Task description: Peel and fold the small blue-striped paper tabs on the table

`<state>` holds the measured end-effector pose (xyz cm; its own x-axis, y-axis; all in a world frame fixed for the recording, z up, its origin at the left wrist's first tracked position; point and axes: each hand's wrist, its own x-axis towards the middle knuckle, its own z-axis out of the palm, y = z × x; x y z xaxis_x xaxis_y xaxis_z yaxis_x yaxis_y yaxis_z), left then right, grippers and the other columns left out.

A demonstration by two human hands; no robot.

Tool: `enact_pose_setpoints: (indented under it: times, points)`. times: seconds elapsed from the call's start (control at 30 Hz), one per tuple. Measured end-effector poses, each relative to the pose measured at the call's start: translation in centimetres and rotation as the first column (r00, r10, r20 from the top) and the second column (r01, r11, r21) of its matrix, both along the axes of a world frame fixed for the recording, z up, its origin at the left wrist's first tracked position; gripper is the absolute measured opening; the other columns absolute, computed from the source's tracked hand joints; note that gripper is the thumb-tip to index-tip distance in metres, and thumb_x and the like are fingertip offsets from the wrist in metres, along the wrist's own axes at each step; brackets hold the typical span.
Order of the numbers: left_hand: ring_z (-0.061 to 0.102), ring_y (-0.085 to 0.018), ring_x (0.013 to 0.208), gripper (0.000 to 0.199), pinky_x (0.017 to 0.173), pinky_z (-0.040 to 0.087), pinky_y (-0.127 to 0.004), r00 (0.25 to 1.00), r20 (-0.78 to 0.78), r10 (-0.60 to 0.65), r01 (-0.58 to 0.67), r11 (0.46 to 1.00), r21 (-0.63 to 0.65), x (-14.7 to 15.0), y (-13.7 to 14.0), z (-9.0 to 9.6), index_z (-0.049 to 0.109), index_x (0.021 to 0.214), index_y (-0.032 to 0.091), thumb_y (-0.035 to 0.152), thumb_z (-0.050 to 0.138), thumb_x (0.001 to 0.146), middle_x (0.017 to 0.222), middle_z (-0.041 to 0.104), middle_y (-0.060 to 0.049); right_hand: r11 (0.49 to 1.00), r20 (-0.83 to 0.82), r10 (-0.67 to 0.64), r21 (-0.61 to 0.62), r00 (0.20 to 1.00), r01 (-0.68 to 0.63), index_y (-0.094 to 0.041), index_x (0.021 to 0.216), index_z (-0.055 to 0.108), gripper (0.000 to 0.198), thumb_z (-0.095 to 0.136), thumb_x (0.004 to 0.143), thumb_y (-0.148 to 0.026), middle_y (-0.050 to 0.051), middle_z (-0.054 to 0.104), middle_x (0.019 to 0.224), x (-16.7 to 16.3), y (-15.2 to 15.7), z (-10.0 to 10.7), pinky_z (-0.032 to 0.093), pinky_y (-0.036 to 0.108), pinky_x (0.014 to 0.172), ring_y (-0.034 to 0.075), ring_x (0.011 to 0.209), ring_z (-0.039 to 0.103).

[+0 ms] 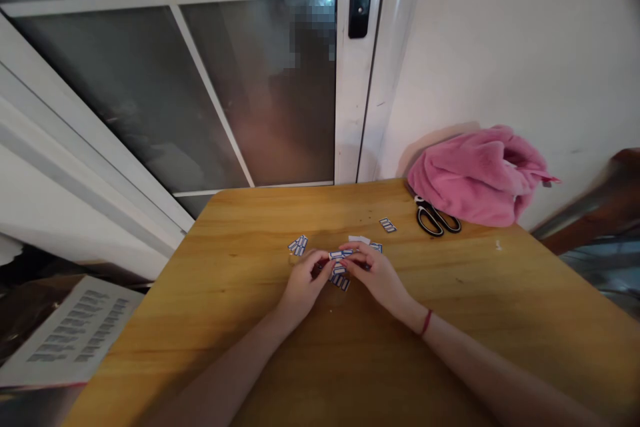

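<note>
Both hands meet over the middle of the wooden table (230, 320). My left hand (306, 280) pinches the left side of some small white labels with blue borders (338, 256). On their right side the fingers of my right hand (377, 275) are closed too; how many labels lie between the hands I cannot tell. Just below the fingertips, a strip of similar labels (342, 282) shows on the tabletop. More labels (299, 245) lie left of my left hand. Behind my right hand are a white slip (359, 239) and another blue-bordered piece (377, 248), both partly covered.
Farther back lies a small label sheet (387, 225). Black-handled scissors (434, 219) rest by a pink plush cloth (475, 173) at the back right, against the wall. A glass-paned door (347, 113) stands behind the table. A printed box (75, 330) sits low at the left.
</note>
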<state>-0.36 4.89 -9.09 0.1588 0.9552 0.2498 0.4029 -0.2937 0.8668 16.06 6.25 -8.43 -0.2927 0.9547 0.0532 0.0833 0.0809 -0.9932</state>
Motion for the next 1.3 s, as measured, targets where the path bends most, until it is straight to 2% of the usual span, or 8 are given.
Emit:
enact_pose_setpoints:
  times: [0.17,0.27,0.33,0.43,0.53,0.63,0.97,1.3]
  points:
    - [0.05,-0.012,0.066,0.02,0.061,0.039,-0.022,1.0,0.019,0.023,-0.022,1.0,-0.008,0.0,0.0,0.0,0.057,0.071,0.017,0.032,0.051,0.082,0.07,0.054,0.0,0.994,0.092,-0.011,0.108,0.996,0.001,-0.021,0.1,0.052,0.023,0.052,0.08,-0.032,0.0,0.066,0.076,0.7,0.3,0.2,0.048,0.028,0.069,0.016,0.075,0.062]
    - [0.05,-0.013,0.067,0.021,0.062,0.039,-0.022,0.998,0.049,0.032,-0.03,0.999,-0.036,0.0,0.0,0.0,0.057,0.072,0.017,0.033,0.05,0.083,0.07,0.055,0.0,0.961,0.221,-0.17,0.255,0.96,0.112,-0.019,0.101,0.053,0.022,0.044,0.085,-0.031,0.003,0.065,0.082,2.5,1.8,0.2,0.046,0.03,0.069,0.016,0.076,0.061]
    - [0.051,-0.013,0.068,0.021,0.064,0.04,-0.022,0.997,0.074,0.036,-0.032,0.998,-0.046,0.0,0.1,-0.1,0.057,0.073,0.017,0.034,0.049,0.083,0.071,0.056,0.0,0.891,0.359,-0.344,0.418,0.868,0.18,-0.018,0.094,0.057,0.019,0.046,0.083,-0.029,0.006,0.064,0.085,4.0,3.1,0.2,0.045,0.032,0.073,0.018,0.078,0.058]
    - [0.051,-0.014,0.07,0.022,0.065,0.041,-0.023,0.993,0.11,0.042,-0.035,0.997,-0.062,0.0,0.2,-0.2,0.057,0.075,0.017,0.035,0.049,0.083,0.073,0.056,-0.001,0.81,0.56,-0.461,0.582,0.688,0.069,-0.019,0.088,0.062,0.019,0.051,0.081,-0.033,0.008,0.061,0.09,5.5,4.3,0.1,0.039,0.039,0.081,0.023,0.09,0.053]
    - [0.051,-0.013,0.07,0.022,0.064,0.041,-0.022,0.992,0.123,0.038,-0.029,0.997,-0.075,0.0,0.2,-0.2,0.057,0.076,0.017,0.036,0.048,0.083,0.072,0.056,0.0,0.801,0.688,-0.483,0.597,0.541,-0.045,-0.022,0.095,0.064,0.03,0.058,0.075,-0.044,0.009,0.059,0.1,5.6,4.3,-0.1,0.035,0.043,0.081,0.028,0.099,0.047]
    - [0.051,-0.013,0.068,0.022,0.063,0.041,-0.022,0.992,0.124,0.035,-0.025,0.996,-0.081,0.1,0.1,-0.2,0.057,0.076,0.017,0.036,0.048,0.083,0.071,0.056,0.0,0.812,0.742,-0.467,0.575,0.481,-0.098,-0.023,0.098,0.065,0.035,0.059,0.074,-0.048,0.009,0.058,0.103,5.1,3.9,-0.6,0.032,0.043,0.08,0.029,0.1,0.045]
    - [0.05,-0.012,0.067,0.023,0.064,0.04,-0.022,0.992,0.125,0.025,-0.012,0.995,-0.103,0.1,0.1,-0.1,0.055,0.074,0.017,0.037,0.047,0.084,0.069,0.053,0.002,0.859,0.761,-0.436,0.51,0.481,-0.028,-0.022,0.087,0.065,0.021,0.061,0.071,-0.035,0.007,0.059,0.095,4.3,4.0,-1.3,0.03,0.037,0.075,0.027,0.096,0.046]
    - [0.049,-0.013,0.067,0.023,0.063,0.04,-0.022,0.993,0.114,0.016,-0.006,0.996,-0.087,0.1,0.2,-0.2,0.055,0.074,0.017,0.036,0.047,0.084,0.069,0.053,0.001,0.804,0.688,-0.456,0.591,0.564,-0.07,-0.019,0.076,0.055,0.005,0.052,0.073,-0.02,0.005,0.063,0.08,3.6,3.0,-0.7,0.026,0.034,0.075,0.023,0.088,0.049]
